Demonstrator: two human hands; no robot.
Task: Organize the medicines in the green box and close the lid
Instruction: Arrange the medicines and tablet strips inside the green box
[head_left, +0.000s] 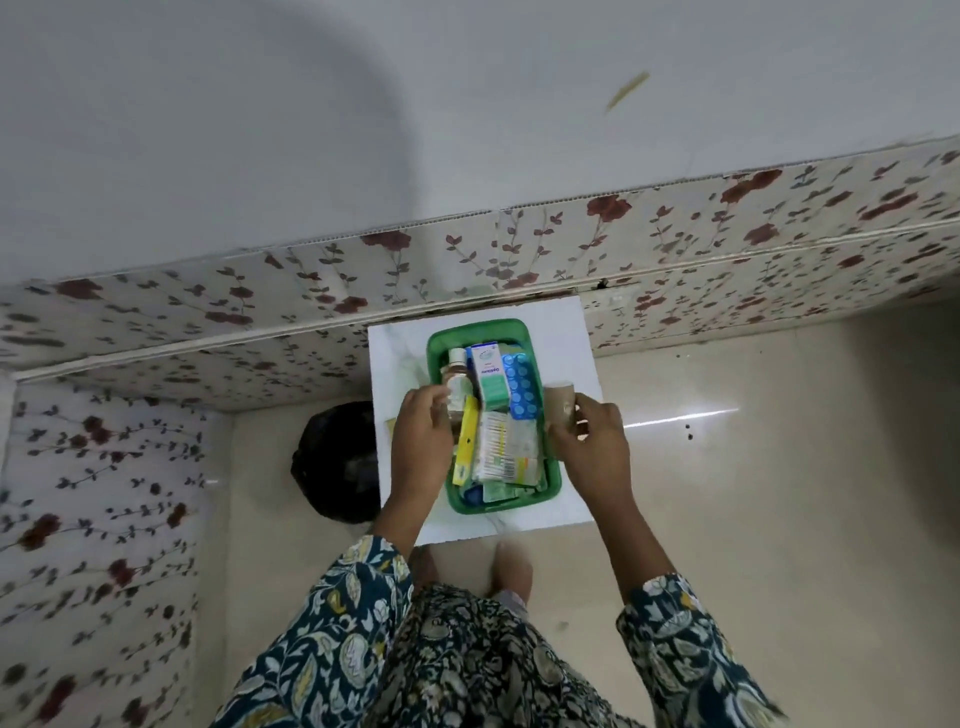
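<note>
A green box (551, 486) stands lidless on a small white table (566, 332). Packed inside are a clear bottle with brown liquid (458, 382), a teal and white carton (488, 376), a blue blister strip (521, 384), a yellow carton (467, 441), a white carton (496, 449) and several foil strips at the near end. My left hand (421, 441) is at the box's left rim, its fingertips against the bottle; the grip is blurred. My right hand (589, 441) is at the right rim, curled around a small brown cup (561, 402) just outside the box.
The table stands on a beige tiled floor (753, 493) against a flower-patterned wall (675, 234). A dark round object (335, 462) sits on the floor at the table's left edge. My feet show below the table's near edge.
</note>
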